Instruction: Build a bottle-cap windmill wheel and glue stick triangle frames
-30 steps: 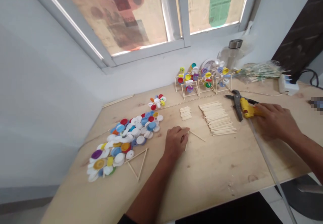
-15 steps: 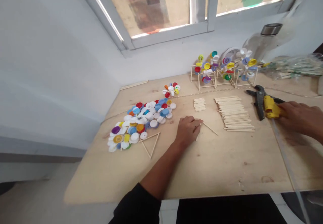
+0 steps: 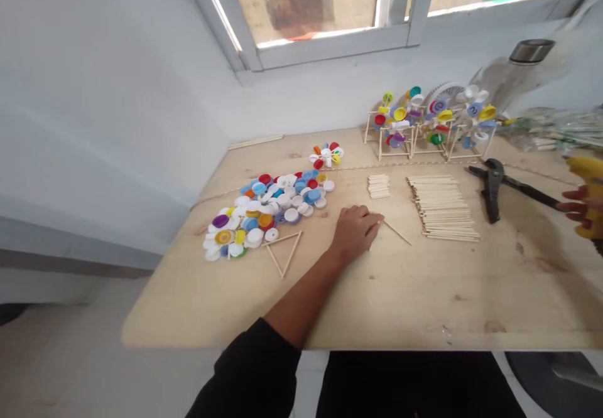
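My left hand (image 3: 357,231) rests low on the table with its fingers closed on the meeting ends of two thin wooden sticks. One wooden stick (image 3: 398,232) slants out to the right from under the fingertips; only a short end of the other shows below the hand. At the right edge, my right hand (image 3: 575,207) is wrapped round a yellow glue gun (image 3: 585,171), raised off the table and partly cut off by the frame. Left of my left hand lies a triangle of sticks (image 3: 293,255), beside a heap of coloured bottle caps (image 3: 282,201).
Pliers (image 3: 492,186) lie near the right hand. A large row of sticks (image 3: 445,209) and a small stack of short sticks (image 3: 378,186) sit mid-table. Behind stand cap wheels on stick frames (image 3: 436,123), a loose cap wheel (image 3: 326,155) and a bottle (image 3: 509,73).
My right hand has lifted the glue gun from beside the pliers and moved it to the right edge. My left hand keeps hold of the sticks. The view has shifted slightly.
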Demonstrator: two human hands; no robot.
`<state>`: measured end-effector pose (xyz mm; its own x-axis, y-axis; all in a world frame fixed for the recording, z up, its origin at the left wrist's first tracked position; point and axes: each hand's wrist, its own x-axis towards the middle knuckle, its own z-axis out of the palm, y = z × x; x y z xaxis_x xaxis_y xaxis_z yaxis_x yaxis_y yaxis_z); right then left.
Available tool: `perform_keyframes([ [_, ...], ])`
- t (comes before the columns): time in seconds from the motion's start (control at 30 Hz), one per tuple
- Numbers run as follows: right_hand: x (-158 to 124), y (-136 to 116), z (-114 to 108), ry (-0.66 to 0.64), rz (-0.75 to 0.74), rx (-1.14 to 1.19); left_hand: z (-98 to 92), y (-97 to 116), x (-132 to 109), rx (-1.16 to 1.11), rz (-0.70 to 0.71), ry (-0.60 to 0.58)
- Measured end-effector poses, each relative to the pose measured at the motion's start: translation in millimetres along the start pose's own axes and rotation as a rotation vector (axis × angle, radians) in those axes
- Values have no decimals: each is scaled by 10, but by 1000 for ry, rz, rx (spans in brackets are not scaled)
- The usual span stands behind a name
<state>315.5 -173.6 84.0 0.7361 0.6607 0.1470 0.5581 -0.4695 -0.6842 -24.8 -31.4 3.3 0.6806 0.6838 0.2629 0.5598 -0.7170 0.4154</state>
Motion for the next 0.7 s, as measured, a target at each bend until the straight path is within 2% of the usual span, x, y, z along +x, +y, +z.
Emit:
perform_keyframes([
  [0.07, -146, -117, 89, -46, 209, 368, -4, 3, 6, 2, -2, -4],
  [0.1, -235, -155, 140, -83, 265, 481, -5, 5, 9, 4, -3, -7],
  [0.17, -438, -194, 242, -158, 284, 554, -5, 6, 14, 9, -3, -12],
  [0.33, -981, -328, 448, -612, 203, 442, 6, -10, 24, 14, -3, -13],
  [0.4, -1157, -442, 519, -699, 161, 389, 9, -19, 28, 10, 0, -15],
  [0.57, -1356, -640, 692, -815, 86, 180, -7, -26, 41, -1, 4, -23],
  [0.7, -1363, -701, 786, -779, -32, 64, -28, -26, 50, -15, 1, -35],
])
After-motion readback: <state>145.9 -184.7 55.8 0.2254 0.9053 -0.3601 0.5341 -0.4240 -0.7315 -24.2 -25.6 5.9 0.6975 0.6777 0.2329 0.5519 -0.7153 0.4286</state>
